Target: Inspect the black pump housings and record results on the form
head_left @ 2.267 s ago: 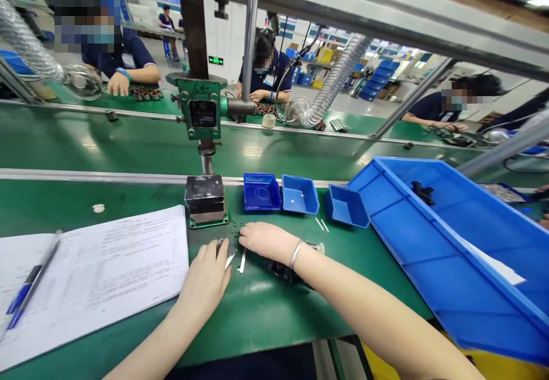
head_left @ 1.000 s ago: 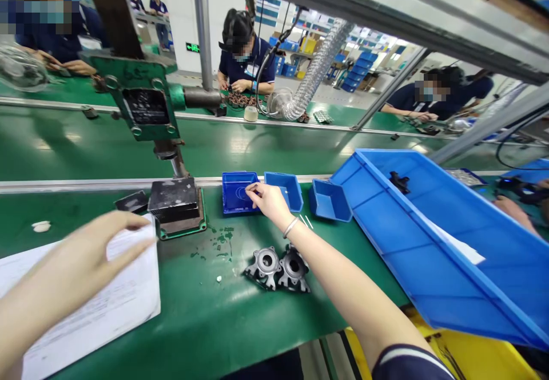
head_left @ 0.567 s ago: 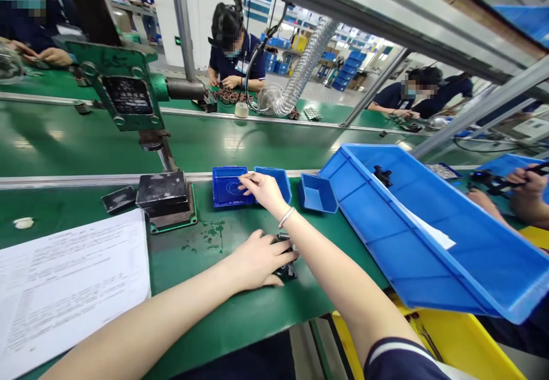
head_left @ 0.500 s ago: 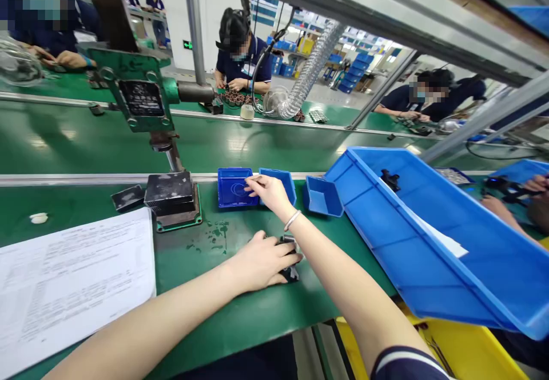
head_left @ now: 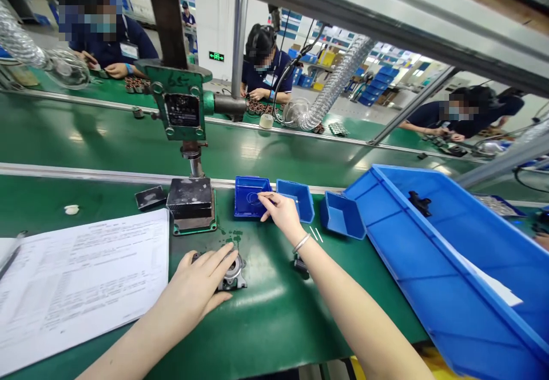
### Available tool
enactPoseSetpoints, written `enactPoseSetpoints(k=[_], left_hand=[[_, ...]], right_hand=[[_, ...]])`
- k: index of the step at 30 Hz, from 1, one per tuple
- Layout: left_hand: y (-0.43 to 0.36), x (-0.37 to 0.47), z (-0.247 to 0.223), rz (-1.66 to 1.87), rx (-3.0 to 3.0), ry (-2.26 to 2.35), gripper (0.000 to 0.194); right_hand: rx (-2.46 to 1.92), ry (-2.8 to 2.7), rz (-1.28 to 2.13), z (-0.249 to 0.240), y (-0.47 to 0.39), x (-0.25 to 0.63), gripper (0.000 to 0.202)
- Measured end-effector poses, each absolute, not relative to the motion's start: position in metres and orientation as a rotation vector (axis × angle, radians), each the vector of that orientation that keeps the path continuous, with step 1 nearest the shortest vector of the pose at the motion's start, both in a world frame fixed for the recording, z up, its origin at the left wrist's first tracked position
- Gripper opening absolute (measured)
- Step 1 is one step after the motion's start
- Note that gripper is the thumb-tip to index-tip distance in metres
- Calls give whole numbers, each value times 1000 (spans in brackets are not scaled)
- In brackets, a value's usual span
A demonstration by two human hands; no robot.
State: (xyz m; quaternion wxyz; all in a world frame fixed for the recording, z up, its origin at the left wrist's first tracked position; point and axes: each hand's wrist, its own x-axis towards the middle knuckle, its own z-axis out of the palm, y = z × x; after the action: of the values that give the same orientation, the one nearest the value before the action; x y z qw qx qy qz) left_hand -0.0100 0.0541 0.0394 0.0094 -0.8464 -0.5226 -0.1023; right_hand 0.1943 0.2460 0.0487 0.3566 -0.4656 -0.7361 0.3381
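My left hand lies over a metal housing with a round ring-shaped seat, its fingers curved across the top and the thumb at the near side. Part of the housing is hidden beneath the palm. My right hand hovers at the dark blue bin, thumb and fingertips pinched; what they hold, if anything, is too small to make out. Thin rings lie in that bin. Beside my right forearm sits a dark cylindrical part, partly covered by the arm.
Two smaller blue bins stand along the back, with white strips before them. A press rises at left behind printed sheets. A large blue crate flanks the right. Co-workers sit across the bench.
My left hand has slid left across the table with the metal housing, away from the dark cylindrical part. The right hand stays at the dark blue bin. The view has shifted left.
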Motion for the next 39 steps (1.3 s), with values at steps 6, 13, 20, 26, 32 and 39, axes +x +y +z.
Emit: enactPoseSetpoints(k=[6, 13, 20, 26, 32, 39], left_hand=[[67, -7, 49, -215, -2740, -1813, 77], [70, -3, 39, -264, -2750, -1847, 80], [69, -9, 38, -444, -2680, -1702, 89], [53, -40, 35, -545, -2515, -1635, 84], [30, -65, 16, -621, -2496, -1763, 76], [20, -74, 13, -714, -2474, -1835, 78]], right_hand=[[-1235, -1844, 855, 51, 243, 195, 26], [-1268, -1831, 861, 48, 245, 192, 24], [-1286, -1784, 839, 54, 246, 192, 34], [-1307, -1717, 939, 52, 251, 197, 40], [-1300, -1615, 1002, 47, 256, 197, 43], [-1229, -1515, 988, 67, 240, 197, 40]])
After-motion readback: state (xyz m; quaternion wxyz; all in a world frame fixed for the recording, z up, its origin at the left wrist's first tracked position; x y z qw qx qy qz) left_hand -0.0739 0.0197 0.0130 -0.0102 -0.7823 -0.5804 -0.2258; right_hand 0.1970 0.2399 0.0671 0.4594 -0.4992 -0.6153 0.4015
